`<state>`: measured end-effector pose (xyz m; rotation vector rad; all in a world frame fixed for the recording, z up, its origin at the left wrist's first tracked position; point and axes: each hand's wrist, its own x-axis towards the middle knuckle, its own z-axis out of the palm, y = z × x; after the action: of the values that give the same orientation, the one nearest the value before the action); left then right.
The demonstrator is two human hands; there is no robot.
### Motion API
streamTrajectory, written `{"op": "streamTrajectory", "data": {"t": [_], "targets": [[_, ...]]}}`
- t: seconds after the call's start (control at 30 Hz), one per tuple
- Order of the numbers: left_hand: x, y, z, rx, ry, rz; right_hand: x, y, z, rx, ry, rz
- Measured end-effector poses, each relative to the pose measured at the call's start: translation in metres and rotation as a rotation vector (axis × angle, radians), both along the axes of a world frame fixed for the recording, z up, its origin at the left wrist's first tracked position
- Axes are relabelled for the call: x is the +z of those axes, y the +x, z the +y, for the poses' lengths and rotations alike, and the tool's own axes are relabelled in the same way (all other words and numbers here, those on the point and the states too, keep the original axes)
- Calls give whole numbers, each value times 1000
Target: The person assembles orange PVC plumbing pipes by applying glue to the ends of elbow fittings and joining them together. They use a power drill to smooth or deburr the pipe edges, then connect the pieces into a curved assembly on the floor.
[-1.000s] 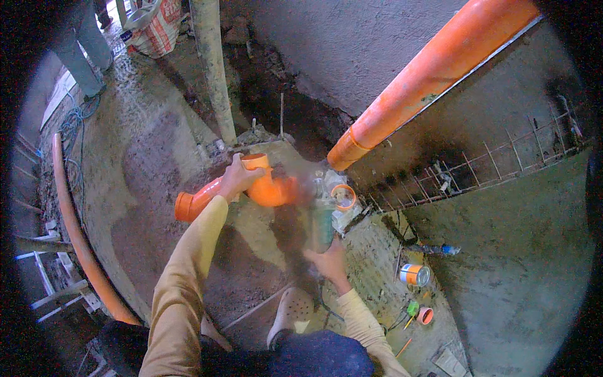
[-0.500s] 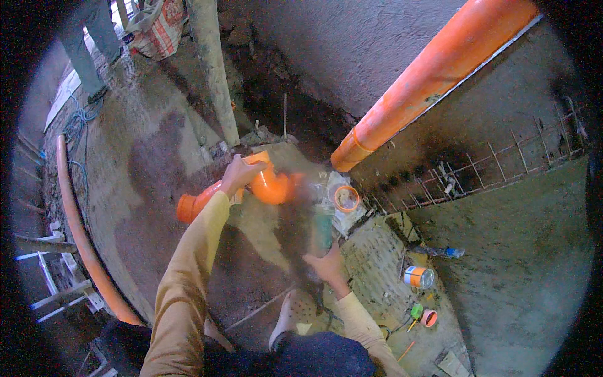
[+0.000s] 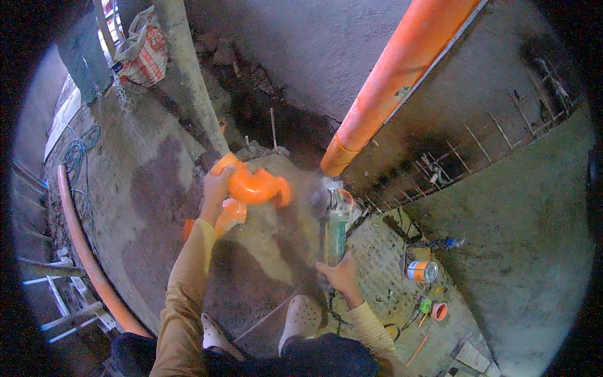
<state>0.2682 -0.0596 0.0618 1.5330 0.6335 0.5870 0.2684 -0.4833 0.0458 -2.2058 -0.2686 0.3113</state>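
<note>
My left hand (image 3: 215, 193) is closed round one end of a curved orange plastic pipe fitting (image 3: 256, 187), raised above the ground. An angle grinder (image 3: 336, 234) with a green body is gripped at its rear by my right hand (image 3: 341, 276). Its disc (image 3: 319, 201) is blurred, and pale dust hangs around it. A small gap separates the disc from the fitting's right end. Below my left hand lies another orange pipe elbow (image 3: 231, 215), partly hidden by my forearm. An orange ring-shaped pipe end (image 3: 346, 199) shows just behind the grinder's head.
A long orange pipe (image 3: 392, 81) slants down along the wall. To the right are a tin can (image 3: 423, 271), a small orange pipe piece (image 3: 439, 311) and rebar (image 3: 465, 157). At left lie another orange pipe (image 3: 94, 257) and blue rope (image 3: 81, 147). Someone's legs (image 3: 85, 60) stand beside a sack (image 3: 144, 53).
My left hand has moved left and turned the orange fitting, drawing it away from the disc. The grinder now shows more plainly. Both hands keep their holds.
</note>
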Motion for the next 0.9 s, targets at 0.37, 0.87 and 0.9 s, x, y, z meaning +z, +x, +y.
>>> {"op": "streamTrajectory", "data": {"t": [0.37,0.87,0.9], "targets": [[18,-33,-25,-15,-511,153,-12,-17,-19,-76,-144,83],[6,-17,-26,-385,-315,226,65,-17,-4,85,-119,77],[5,-14,-24,-425,-308,170,66,-17,-4,96,-133,90]]}}
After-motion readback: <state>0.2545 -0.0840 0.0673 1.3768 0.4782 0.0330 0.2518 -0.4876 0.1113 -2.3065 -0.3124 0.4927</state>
